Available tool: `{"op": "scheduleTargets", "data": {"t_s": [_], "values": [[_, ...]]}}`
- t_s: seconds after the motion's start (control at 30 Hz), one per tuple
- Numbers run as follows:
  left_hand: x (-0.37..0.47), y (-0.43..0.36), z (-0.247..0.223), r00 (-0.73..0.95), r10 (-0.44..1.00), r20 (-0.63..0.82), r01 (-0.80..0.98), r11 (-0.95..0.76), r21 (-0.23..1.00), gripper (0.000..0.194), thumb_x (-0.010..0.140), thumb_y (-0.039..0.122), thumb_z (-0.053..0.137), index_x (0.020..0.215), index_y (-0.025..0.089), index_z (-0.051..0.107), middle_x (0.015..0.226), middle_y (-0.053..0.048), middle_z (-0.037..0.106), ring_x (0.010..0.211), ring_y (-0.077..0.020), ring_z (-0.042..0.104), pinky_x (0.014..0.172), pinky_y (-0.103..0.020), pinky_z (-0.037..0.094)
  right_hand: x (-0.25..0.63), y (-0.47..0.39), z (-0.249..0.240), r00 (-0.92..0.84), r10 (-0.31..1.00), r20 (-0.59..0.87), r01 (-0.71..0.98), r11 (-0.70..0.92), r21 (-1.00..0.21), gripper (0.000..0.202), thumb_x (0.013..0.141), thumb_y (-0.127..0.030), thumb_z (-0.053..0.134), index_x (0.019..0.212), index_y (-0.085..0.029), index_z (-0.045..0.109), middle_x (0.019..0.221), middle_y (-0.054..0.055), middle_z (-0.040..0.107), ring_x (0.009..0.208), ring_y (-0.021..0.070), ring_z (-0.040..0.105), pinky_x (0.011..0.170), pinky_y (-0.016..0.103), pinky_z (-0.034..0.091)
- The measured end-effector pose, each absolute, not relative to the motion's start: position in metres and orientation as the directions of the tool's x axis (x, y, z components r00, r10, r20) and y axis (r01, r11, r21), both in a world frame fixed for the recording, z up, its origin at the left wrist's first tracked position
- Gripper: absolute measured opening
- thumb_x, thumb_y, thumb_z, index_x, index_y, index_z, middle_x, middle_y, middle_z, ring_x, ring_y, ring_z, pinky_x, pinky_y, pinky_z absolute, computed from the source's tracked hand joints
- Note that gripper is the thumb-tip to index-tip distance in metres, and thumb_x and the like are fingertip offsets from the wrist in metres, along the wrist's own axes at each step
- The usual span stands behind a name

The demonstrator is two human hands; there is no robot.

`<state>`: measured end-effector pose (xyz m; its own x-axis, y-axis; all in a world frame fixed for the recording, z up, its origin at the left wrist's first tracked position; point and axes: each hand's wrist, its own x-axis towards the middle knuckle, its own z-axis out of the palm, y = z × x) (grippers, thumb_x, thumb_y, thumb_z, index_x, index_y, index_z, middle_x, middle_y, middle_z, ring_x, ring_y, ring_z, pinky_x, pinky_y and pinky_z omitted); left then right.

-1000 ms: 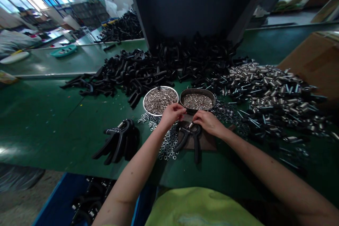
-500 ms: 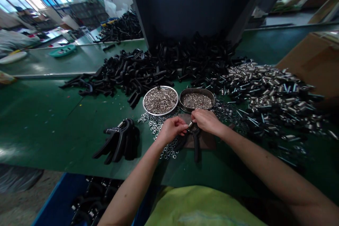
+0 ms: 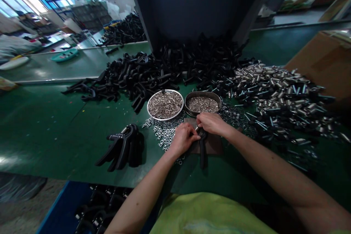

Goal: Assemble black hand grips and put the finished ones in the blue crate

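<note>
A black plastic clamp (image 3: 202,150) lies over a flat brown pad (image 3: 215,145), one handle pointing toward me. My left hand (image 3: 184,138) is closed at the clamp's left side, its thumb reaching across to the joint. Opposite it, my right hand (image 3: 210,123) pinches at the top of the clamp. Between my fingertips shows a small shiny metal part (image 3: 196,128), mostly hidden. Loose metal nuts (image 3: 164,136) spread beside and under my left hand. Farther left stands a group of black clamps (image 3: 124,146) with metal at their joints.
Behind my hands are a round dish of metal pins (image 3: 166,104) and an oval tin of small metal pieces (image 3: 203,104). Black plastic parts (image 3: 131,71) spill from a tipped grey bin (image 3: 192,7). Metal-and-black parts (image 3: 287,98) pile up right, before a cardboard box (image 3: 323,58). A blue crate (image 3: 59,208) sits below.
My left hand has moved right and closed in on the clamp, its thumb now across the joint. My right hand has stayed nearly in place.
</note>
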<state>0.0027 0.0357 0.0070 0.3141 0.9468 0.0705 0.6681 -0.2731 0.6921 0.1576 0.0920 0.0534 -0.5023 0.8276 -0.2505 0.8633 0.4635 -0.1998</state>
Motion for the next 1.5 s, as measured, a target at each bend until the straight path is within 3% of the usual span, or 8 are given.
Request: {"op": "scheduleTargets", "data": {"t_s": [0.5,0.7,0.87,0.97,1.07,1.23,1.37,1.5], "values": [[0.003,0.044,-0.002,0.266,0.957,-0.116,0.539,-0.048,0.841,0.017,0.067,0.026,0.072,0.067,0.017,0.058,0.076,0.003,0.053,0.072,-0.012,0.049,0.064,-0.023,0.037,0.173,0.082,0.02,-0.471,0.871,-0.138,0.813,0.368,-0.452,0.008,0.084,-0.023,0.049,0.089,-0.021,0.055,0.092,0.002,0.065,0.08,0.0152,0.057,0.062,0.023,0.034],[0.004,0.043,-0.003,0.267,0.961,-0.076,0.577,-0.096,0.811,0.016,0.067,0.026,0.073,0.07,0.017,0.06,0.077,0.002,0.056,0.076,-0.0136,0.052,0.07,-0.025,0.04,0.172,0.073,0.019,-0.452,0.89,-0.065,0.794,0.368,-0.483,0.011,0.084,-0.021,0.05,0.094,-0.021,0.055,0.095,0.003,0.064,0.084,0.0168,0.058,0.069,0.026,0.039],[0.004,0.022,-0.002,0.223,0.964,0.148,0.69,-0.263,0.674,0.018,0.073,0.028,0.07,0.089,0.02,0.065,0.094,-0.003,0.059,0.092,-0.0191,0.053,0.083,-0.032,0.042,0.218,0.028,0.024,-0.352,0.935,0.038,0.833,0.331,-0.443,0.027,0.086,-0.028,0.048,0.112,-0.023,0.052,0.102,0.005,0.062,0.09,0.0197,0.06,0.075,0.031,0.045],[0.001,0.0,0.0,0.243,0.928,0.282,0.785,-0.36,0.505,0.027,0.08,0.029,0.064,0.107,0.025,0.063,0.115,-0.007,0.054,0.105,-0.0231,0.048,0.089,-0.038,0.04,0.272,-0.014,0.011,-0.223,0.973,0.062,0.935,0.232,-0.269,0.029,0.085,-0.042,0.046,0.105,-0.024,0.056,0.101,0.008,0.062,0.093,0.025,0.059,0.067,0.034,0.048],[0.0,-0.018,0.003,0.314,0.916,0.25,0.871,-0.383,0.307,0.035,0.086,0.027,0.053,0.121,0.031,0.055,0.118,-0.008,0.051,0.103,-0.0242,0.049,0.085,-0.039,0.043,0.316,-0.049,-0.008,-0.099,0.993,0.069,0.977,0.11,-0.181,0.038,0.083,-0.052,0.042,0.093,-0.019,0.057,0.09,0.012,0.063,0.085,0.0287,0.061,0.067,0.039,0.049],[0.003,-0.025,0.008,0.366,0.93,0.035,0.919,-0.367,0.144,0.045,0.092,0.019,0.039,0.135,0.029,0.04,0.098,-0.007,0.056,0.085,-0.0197,0.054,0.061,-0.026,0.045,0.315,-0.061,0.005,0.118,0.991,-0.063,0.914,-0.133,-0.383,0.036,0.082,-0.047,0.041,0.095,-0.018,0.057,0.093,0.012,0.067,0.079,0.028,0.065,0.066,0.04,0.052],[0.005,-0.021,0.015,0.388,0.921,-0.046,0.919,-0.382,0.099,0.047,0.091,0.015,0.037,0.137,0.026,0.037,0.101,-0.007,0.055,0.09,-0.0195,0.055,0.061,-0.024,0.047,0.268,-0.044,0.038,-0.008,0.999,0.039,0.72,0.033,-0.693,0.043,0.09,-0.042,0.038,0.127,-0.024,0.047,0.117,0.008,0.063,0.094,0.0227,0.065,0.078,0.035,0.053],[0.006,-0.021,0.018,0.386,0.92,-0.067,0.921,-0.379,0.092,0.05,0.089,0.012,0.038,0.138,0.024,0.035,0.103,-0.008,0.055,0.092,-0.0198,0.055,0.063,-0.025,0.048,0.232,-0.022,0.038,-0.115,0.976,0.183,0.66,0.213,-0.72,0.045,0.093,-0.035,0.033,0.137,-0.025,0.04,0.133,0.009,0.054,0.11,0.0232,0.06,0.088,0.037,0.051]]}}
